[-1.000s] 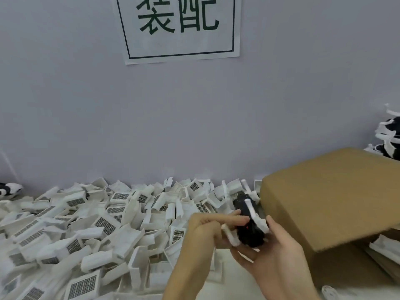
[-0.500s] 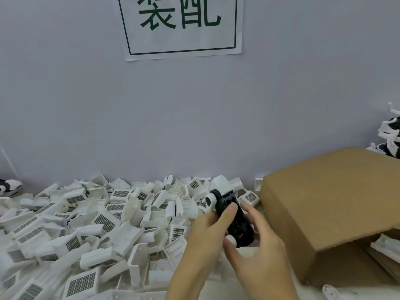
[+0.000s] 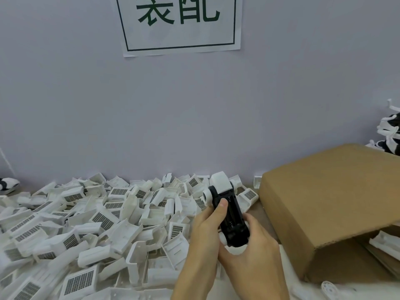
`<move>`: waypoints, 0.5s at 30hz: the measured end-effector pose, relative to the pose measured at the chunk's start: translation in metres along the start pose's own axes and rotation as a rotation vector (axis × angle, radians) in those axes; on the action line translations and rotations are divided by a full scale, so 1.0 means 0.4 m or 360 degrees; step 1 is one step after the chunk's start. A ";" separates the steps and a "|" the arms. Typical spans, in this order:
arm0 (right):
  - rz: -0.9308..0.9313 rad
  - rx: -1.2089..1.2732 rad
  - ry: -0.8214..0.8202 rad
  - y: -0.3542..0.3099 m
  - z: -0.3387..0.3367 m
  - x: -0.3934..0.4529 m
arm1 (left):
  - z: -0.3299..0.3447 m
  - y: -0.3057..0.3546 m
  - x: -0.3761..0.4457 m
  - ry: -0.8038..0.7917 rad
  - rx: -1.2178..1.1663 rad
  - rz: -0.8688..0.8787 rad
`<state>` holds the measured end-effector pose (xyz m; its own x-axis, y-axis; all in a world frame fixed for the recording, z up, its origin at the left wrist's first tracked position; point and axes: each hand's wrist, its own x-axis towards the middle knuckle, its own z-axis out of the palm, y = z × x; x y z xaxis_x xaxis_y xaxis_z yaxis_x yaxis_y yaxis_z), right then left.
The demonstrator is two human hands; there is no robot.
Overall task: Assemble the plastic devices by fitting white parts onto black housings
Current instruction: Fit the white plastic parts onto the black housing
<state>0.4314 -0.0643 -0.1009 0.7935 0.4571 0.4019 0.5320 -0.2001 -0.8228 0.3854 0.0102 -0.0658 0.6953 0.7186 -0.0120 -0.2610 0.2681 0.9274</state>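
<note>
black housing (image 3: pixel 229 217) with white parts, seemingly fitted, in both hands

Readable text, one item: a white paper sign (image 3: pixel 181 24) stuck on the wall ahead of me, printed with two large dark green Chinese characters, 装配, inside a thin dark rectangular border. The tops of both characters are cut off by the upper edge of my view. Faint pale marks show on the black housing (image 3: pixel 230 217) that I hold, too small to read.
</note>
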 end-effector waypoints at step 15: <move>0.0035 0.0158 -0.0193 -0.013 -0.024 -0.005 | -0.003 -0.002 -0.003 0.0036 0.0104 0.0041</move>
<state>0.4300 -0.0727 -0.0935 0.7600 0.5558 0.3367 0.4781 -0.1274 -0.8690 0.3840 0.0100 -0.0669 0.6734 0.7392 0.0041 -0.2339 0.2077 0.9498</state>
